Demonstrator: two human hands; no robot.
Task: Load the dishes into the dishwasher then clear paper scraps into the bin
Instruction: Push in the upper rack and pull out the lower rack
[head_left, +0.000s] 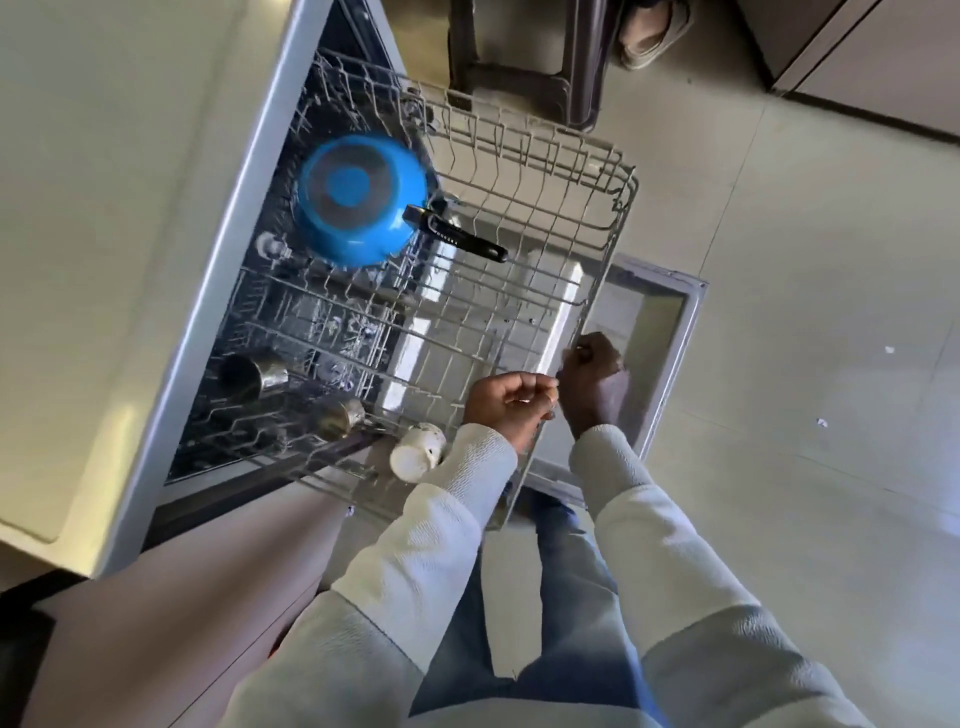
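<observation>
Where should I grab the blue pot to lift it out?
By its black handle, coming from the empty front half of the rack. The pot sits upside down, so its rim faces down, while the handle juts free that way.

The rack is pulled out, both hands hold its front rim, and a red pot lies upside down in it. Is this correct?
No: the head view shows the pot is blue, not red. The rack is pulled out, the left hand and right hand hold its front rim, and the pot lies upside down.
</observation>
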